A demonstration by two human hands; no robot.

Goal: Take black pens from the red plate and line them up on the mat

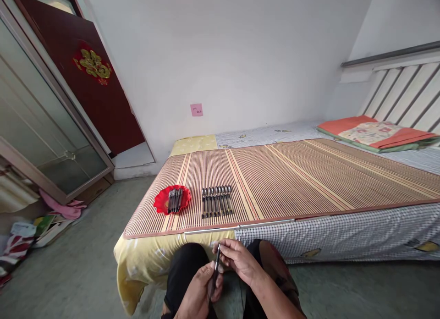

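In front of my knees I hold a black pen (217,260), tilted upward, between both hands. My left hand (199,284) is closed around its lower body. The thumb and fingers of my right hand (240,260) pinch the upper, silvery end; the fingers partly hide it, so I cannot tell if it is a tip or a separate part. Beyond them on the bed mat, several pens (217,202) lie side by side in a neat row. Left of that row sits a red scalloped plate (158,203) with several more dark pens (175,200) in it.
A striped bamboo mat (288,181) covers most of the bed, over a yellow and checked sheet (330,239). Folded orange and floral bedding (374,132) lies at the far right by a white headboard. A pink note (196,110) is on the wall. Clothes lie on the floor at left.
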